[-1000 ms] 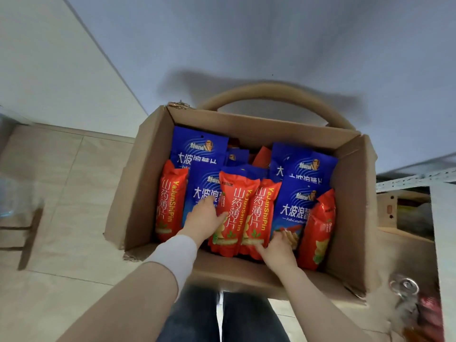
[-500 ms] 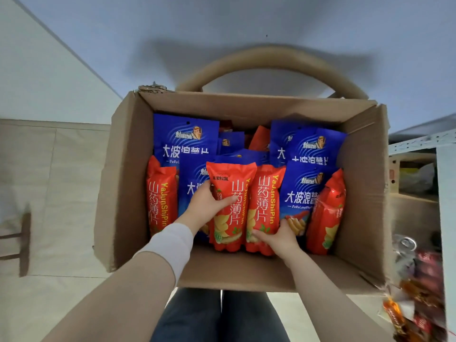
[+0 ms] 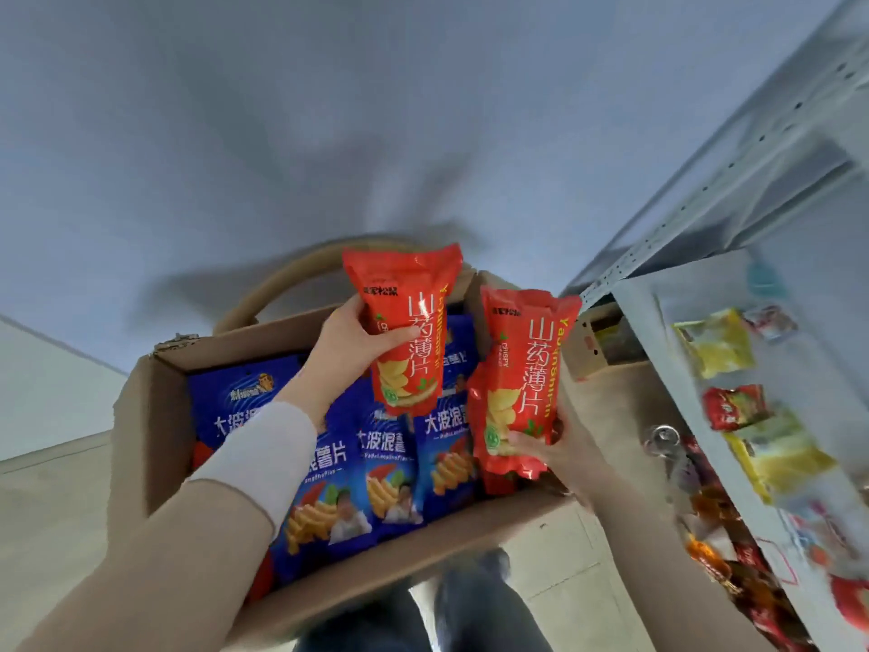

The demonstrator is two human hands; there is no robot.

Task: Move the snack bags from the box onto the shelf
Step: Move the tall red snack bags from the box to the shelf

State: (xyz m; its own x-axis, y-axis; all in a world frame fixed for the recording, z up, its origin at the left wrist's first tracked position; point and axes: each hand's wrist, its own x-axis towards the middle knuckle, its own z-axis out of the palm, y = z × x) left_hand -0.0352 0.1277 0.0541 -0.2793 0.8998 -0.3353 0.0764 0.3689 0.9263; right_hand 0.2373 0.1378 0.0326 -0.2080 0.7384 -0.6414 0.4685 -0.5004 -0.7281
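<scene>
Two red snack bags are up out of the box, one in each of the hands, and that pairing looks like a way to halve the trips; furthest left is the cardboard box [image 3: 155,416], open at the top, though what it rests on I cannot tell; inside it the blue snack bags [image 3: 329,463] stand on end with their printed faces toward the camera, packed side by side, which I judge keeps every top edge easy to reach; the left hand [image 3: 345,350] comes in over them, thumb laid across the front of the first red bag [image 3: 409,294] and the other fingers behind it, clamped on its left side about halfway down, so the bag hangs upright and clear above the blue ones; just beside it, a little lower and not touching it, the second red bag [image 3: 522,350] is also upright; the right hand [image 3: 559,451] grips this one at its lower end from the right, fingers curled onto the front, at the box's right wall; that low hold probably leaves the top free to go in first; on the right stands the shelf [image 3: 649,322], pale metal, with yellow and red packets [image 3: 714,341] already on it, blurred; both red bags are in the air between box and shelf, neither yet placed.
</scene>
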